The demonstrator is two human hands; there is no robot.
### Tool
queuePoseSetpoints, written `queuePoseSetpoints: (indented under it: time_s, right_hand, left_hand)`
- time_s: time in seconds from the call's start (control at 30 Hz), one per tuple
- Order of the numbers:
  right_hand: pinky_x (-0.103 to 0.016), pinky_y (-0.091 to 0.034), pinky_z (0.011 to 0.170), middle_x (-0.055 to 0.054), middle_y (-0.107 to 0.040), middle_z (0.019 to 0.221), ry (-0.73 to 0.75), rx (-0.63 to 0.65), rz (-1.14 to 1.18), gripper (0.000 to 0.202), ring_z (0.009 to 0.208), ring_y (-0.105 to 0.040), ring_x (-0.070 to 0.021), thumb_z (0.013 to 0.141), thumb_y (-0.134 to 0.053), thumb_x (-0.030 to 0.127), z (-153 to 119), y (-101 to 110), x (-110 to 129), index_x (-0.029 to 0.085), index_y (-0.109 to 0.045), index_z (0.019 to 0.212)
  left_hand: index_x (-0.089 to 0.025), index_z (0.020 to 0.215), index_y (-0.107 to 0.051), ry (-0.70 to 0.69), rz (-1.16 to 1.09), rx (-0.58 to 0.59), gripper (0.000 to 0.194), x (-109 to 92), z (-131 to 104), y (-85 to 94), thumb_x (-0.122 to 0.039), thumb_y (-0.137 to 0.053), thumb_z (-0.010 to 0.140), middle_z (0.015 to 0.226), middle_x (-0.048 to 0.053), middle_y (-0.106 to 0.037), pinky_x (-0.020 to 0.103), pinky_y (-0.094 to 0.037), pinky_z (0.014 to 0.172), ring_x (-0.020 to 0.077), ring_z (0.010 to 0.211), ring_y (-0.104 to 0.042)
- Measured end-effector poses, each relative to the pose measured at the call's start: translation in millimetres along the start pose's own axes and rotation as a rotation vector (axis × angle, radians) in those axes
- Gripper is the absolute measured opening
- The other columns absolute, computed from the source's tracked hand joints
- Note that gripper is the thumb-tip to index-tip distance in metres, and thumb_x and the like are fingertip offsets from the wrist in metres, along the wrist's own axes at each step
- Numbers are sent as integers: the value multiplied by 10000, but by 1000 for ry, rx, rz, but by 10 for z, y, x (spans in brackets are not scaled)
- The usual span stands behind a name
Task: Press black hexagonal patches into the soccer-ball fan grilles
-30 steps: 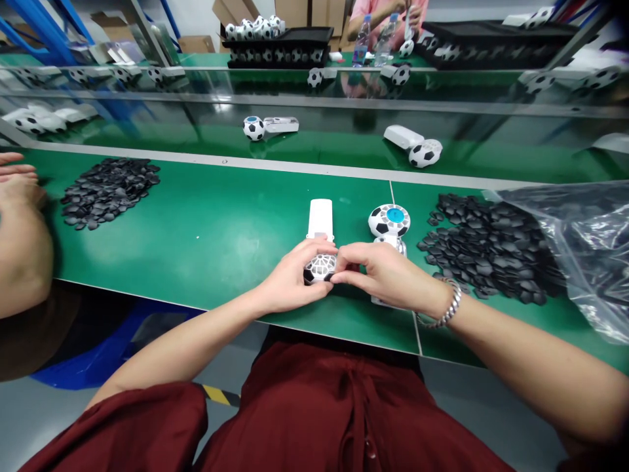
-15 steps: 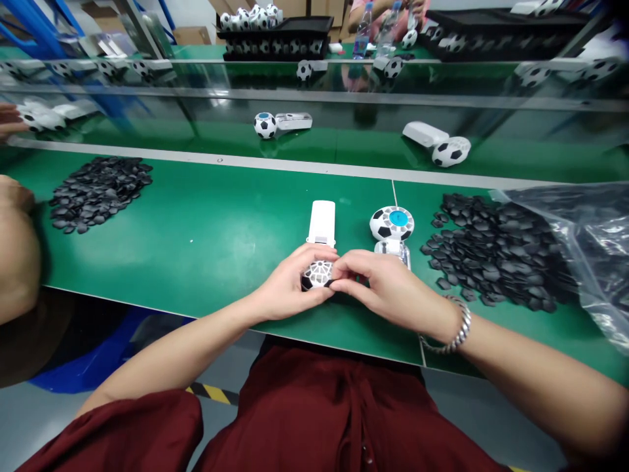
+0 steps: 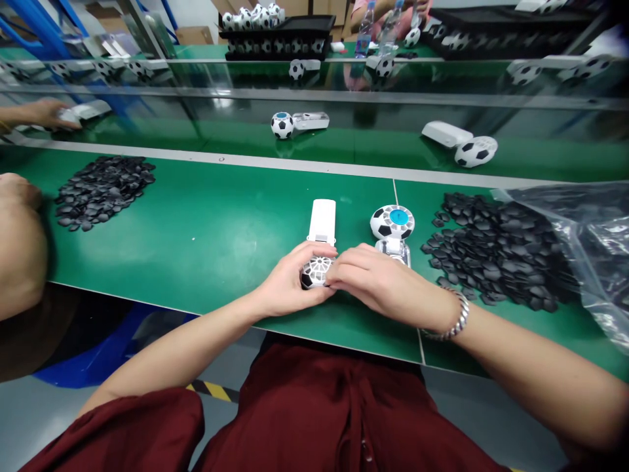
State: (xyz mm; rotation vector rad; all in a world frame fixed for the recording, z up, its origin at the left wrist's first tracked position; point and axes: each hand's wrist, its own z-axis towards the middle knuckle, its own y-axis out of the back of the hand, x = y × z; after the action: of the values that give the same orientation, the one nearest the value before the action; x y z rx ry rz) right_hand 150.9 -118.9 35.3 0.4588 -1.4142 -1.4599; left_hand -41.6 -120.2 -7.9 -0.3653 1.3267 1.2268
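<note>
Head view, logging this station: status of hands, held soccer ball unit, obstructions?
Left hand cupped around soccer ball unit. Right hand touching, hiding its right edge. Blue-topped unit partly behind right hand.

Bright light glares softly off the green tabletop (image 3: 236,223).

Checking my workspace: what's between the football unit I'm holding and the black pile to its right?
In the head view, your right hand and another football unit with a blue disc lie between them.

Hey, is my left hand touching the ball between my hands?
Touching. The head view shows the left hand curled around the ball from its left side, with no gap showing between them.
</note>
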Motion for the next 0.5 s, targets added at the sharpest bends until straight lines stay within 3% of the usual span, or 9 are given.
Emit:
queuePoseSetpoints:
  time_s: [0.17, 0.37, 0.5]
  right_hand:
    - [-272, -411, 678, -50, -623, 834, -134, -60, 136, 121, 793, -562, -151, 879, -503, 267, -30, -50, -59, 174, -575, 852]
    - [-277, -375, 670, -45, -632, 837, -67, -70, 83, 154, 792, -562, -148, 890, -490, 277, -27, -56, -98, 173, -600, 861]
    - [-274, -363, 658, -41, -628, 844, -98, -41, 87, 163, 789, -558, -149, 891, -486, 294, 8, -32, -86, 181, -598, 855]
  left_hand:
    - [-207, 1073, -516, 4, 1, -10, 397, -10, -8, -18, -177, -623, 692, 1136, 73, -537, 427, -389, 994, 217, 1114, -506]
    - [-204, 1067, -519, 43, -35, -18, 403, -20, -4, -13, -183, -638, 682, 1137, 73, -539, 413, -403, 983, 218, 1107, -515]
    - [-208, 1072, -512, 35, -24, -7, 405, -23, -6, -10, -182, -630, 686, 1143, 71, -535, 417, -393, 990, 222, 1113, -508]
